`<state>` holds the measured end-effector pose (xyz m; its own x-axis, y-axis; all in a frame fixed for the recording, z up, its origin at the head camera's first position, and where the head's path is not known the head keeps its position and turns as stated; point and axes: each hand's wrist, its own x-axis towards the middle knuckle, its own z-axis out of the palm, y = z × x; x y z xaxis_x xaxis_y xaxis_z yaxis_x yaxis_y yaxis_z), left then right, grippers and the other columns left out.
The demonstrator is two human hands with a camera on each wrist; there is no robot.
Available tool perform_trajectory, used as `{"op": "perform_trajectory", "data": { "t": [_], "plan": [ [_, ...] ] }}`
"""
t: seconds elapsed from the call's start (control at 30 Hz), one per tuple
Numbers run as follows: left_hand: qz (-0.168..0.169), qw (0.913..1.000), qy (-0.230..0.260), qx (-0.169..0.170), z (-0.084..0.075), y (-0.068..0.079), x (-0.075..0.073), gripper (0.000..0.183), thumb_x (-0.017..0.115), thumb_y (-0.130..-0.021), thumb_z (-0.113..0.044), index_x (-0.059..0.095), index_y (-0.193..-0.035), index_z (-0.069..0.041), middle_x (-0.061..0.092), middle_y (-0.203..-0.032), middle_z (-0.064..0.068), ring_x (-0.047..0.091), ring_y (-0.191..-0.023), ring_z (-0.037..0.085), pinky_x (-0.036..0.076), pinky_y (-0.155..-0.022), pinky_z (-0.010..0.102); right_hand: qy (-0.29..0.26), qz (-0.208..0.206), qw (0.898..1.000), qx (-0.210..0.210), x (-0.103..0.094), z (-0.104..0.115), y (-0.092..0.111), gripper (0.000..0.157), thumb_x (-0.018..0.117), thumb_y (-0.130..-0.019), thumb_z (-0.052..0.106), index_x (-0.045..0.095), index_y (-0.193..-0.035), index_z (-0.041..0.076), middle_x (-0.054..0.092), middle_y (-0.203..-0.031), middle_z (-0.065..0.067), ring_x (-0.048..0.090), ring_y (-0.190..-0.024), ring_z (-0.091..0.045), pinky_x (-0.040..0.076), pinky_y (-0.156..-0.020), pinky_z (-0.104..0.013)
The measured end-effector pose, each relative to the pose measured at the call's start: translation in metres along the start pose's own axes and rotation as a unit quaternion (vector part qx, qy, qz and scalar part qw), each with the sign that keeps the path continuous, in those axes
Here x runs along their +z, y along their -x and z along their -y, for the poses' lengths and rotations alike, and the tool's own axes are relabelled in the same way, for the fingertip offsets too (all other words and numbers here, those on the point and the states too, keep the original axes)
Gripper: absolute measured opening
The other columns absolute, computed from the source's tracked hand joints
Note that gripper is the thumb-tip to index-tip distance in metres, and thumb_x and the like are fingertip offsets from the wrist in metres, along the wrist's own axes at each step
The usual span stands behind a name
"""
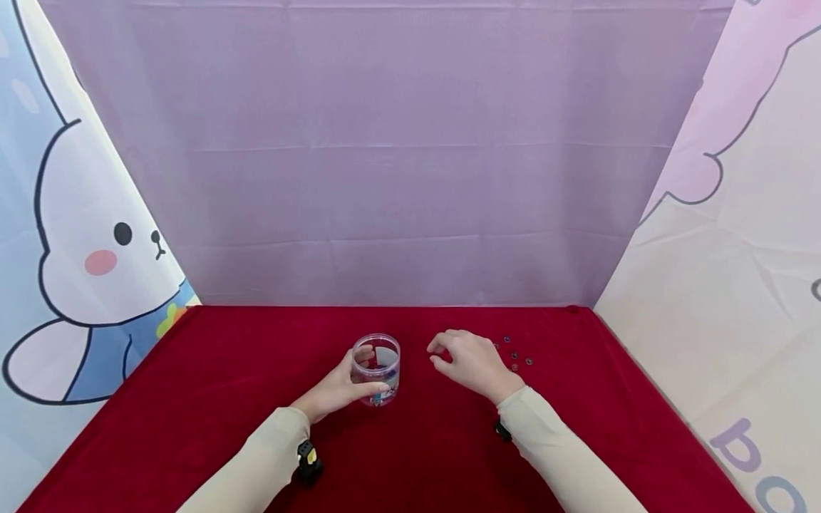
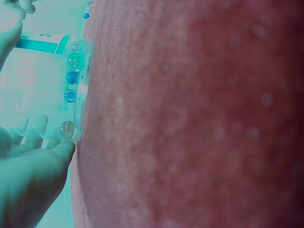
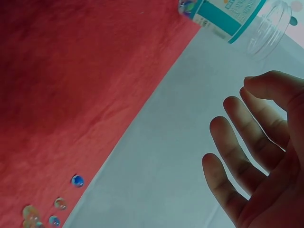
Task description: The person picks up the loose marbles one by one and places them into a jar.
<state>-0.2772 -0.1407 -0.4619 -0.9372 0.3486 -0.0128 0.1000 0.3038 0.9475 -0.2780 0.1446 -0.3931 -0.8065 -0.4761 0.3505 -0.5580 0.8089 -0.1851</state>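
A clear plastic jar point(image 1: 387, 360) with a printed label stands open-topped on the red cloth. My left hand point(image 1: 340, 386) grips it from the left, thumb across the front and fingers round the far side. Several glass marbles point(image 2: 72, 77), blue, green and clear, lie at the jar's bottom in the left wrist view. My right hand point(image 1: 471, 361) hovers between the jar and a scatter of marbles point(image 1: 514, 355) on the cloth. Its fingers point(image 3: 228, 142) are relaxed and slightly bent, with nothing visible between them in the right wrist view.
Red cloth point(image 1: 423, 456) covers the table. A purple curtain point(image 1: 385, 157) hangs behind the back edge. Printed cartoon sheets stand along the left and right sides.
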Motion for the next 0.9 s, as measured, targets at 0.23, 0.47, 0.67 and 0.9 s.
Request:
{"op": "perform_trajectory", "data": {
  "t": [0.23, 0.47, 0.67, 0.9],
  "plan": [
    [0.003, 1.0, 0.004, 0.002, 0.0, 0.0, 0.0, 0.091, 0.081, -0.085, -0.038, 0.025, -0.154, -0.018, 0.034, -0.155, 0.006, 0.038, -0.136, 0.029, 0.039, -0.108, 0.054, -0.011, -0.005, 1.0, -0.006, 0.0, -0.011, 0.011, 0.017, 0.078, -0.088, 0.022, 0.074, -0.104, 0.019, 0.067, -0.096, 0.007, 0.06, -0.076, -0.009, 0.05, -0.06, -0.024],
    [0.003, 1.0, 0.006, 0.003, 0.0, 0.001, 0.0, 0.09, 0.081, -0.085, -0.038, 0.026, -0.153, -0.017, 0.033, -0.155, 0.007, 0.037, -0.137, 0.029, 0.039, -0.108, 0.054, -0.005, -0.01, 1.0, -0.001, -0.003, -0.024, 0.019, 0.015, 0.077, -0.088, 0.02, 0.074, -0.102, 0.017, 0.067, -0.095, 0.008, 0.054, -0.069, -0.006, 0.045, -0.053, -0.021],
    [0.004, 1.0, 0.007, 0.002, 0.0, 0.001, 0.0, 0.09, 0.081, -0.085, -0.039, 0.026, -0.153, -0.018, 0.034, -0.155, 0.007, 0.037, -0.137, 0.03, 0.039, -0.108, 0.055, 0.004, -0.002, 1.0, 0.03, -0.007, -0.036, 0.026, 0.015, 0.078, -0.087, 0.02, 0.074, -0.101, 0.019, 0.067, -0.095, 0.008, 0.054, -0.069, -0.005, 0.046, -0.054, -0.022],
    [0.006, 0.9999, 0.009, 0.004, 0.001, 0.0, 0.0, 0.091, 0.081, -0.085, -0.039, 0.025, -0.153, -0.019, 0.033, -0.155, 0.006, 0.035, -0.139, 0.029, 0.037, -0.109, 0.055, 0.011, 0.003, 0.999, 0.049, -0.01, -0.052, 0.033, 0.014, 0.076, -0.088, 0.02, 0.074, -0.101, 0.019, 0.067, -0.095, 0.009, 0.061, -0.08, -0.01, 0.051, -0.063, -0.028]
  ]
}}
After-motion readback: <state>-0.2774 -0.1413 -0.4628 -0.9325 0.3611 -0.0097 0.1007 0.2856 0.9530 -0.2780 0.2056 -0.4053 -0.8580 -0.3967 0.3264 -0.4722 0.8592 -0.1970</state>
